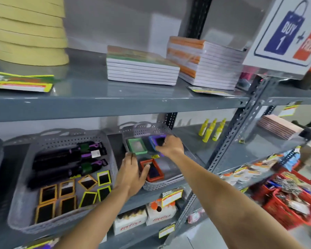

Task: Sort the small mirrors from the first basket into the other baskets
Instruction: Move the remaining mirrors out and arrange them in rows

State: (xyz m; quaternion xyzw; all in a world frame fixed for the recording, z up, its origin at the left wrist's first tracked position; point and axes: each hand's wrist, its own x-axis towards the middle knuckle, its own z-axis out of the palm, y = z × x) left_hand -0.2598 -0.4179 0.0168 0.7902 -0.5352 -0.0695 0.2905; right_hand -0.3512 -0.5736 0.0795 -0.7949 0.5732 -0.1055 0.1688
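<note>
Two grey perforated baskets stand on the middle shelf. The large left basket (22, 209) holds several orange- and yellow-framed small mirrors (67, 190) and black packaged items. The smaller right basket (162, 184) holds a green-framed mirror (137, 146), a red-framed mirror (153, 172) and a purple-framed mirror (158, 141). My right hand (170, 146) grips the purple mirror at the basket's back. My left hand (131, 174) rests on the basket's left rim, thumb touching the red mirror's frame.
The grey metal shelf (115, 103) above carries stacked notebooks (142, 69), a wrapped stack (205, 63) and yellow foam discs (27, 31). Yellow bottles (212, 130) stand right of the baskets. Boxes sit on the shelf below. Red baskets (293, 200) stand lower right.
</note>
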